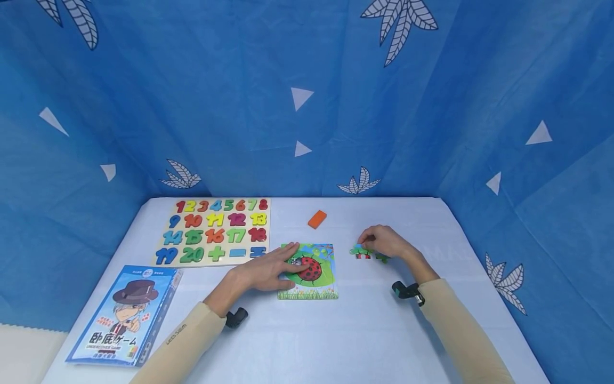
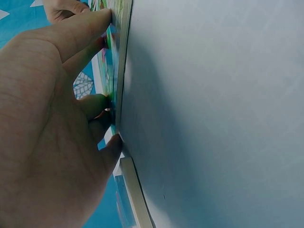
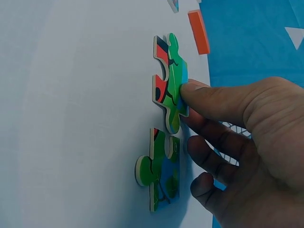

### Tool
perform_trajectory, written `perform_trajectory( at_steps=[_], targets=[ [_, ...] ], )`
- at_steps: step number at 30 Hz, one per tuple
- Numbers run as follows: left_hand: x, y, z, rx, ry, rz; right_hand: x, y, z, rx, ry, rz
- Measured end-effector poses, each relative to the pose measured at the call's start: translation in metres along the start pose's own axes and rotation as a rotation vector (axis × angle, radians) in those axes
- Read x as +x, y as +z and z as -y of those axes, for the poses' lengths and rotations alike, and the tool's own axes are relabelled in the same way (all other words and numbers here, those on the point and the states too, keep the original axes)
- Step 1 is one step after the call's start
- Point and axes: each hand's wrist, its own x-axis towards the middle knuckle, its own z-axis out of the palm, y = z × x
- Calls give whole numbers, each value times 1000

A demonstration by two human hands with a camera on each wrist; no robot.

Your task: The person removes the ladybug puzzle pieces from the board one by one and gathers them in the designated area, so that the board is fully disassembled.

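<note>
A square ladybug jigsaw puzzle [image 1: 327, 277] lies on the white table in front of the person. The left hand [image 1: 264, 271] rests on its left part with fingers spread, hiding some of the picture. To the right of the puzzle, the right hand [image 1: 387, 241] pinches a green and red puzzle piece [image 3: 176, 90] between thumb and fingers. Beside that piece, a second puzzle piece [image 3: 165, 173] with green, blue and a small red corner lies on the table, partly under the right hand in the head view.
An orange block [image 1: 317, 219] lies behind the puzzle. At the back left is a wooden number board [image 1: 220, 212] with colourful numerals. A blue game box [image 1: 126, 314] lies at the front left. Blue cloth [image 1: 268, 106] hangs around the table's back and sides.
</note>
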Motion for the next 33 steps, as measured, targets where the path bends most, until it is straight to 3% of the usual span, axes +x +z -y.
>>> perform_trajectory(
  at_steps=[33],
  targets=[
    [-1, 0, -2, -2, -8, 0, -4, 3, -2, 16, -17, -25]
  ],
)
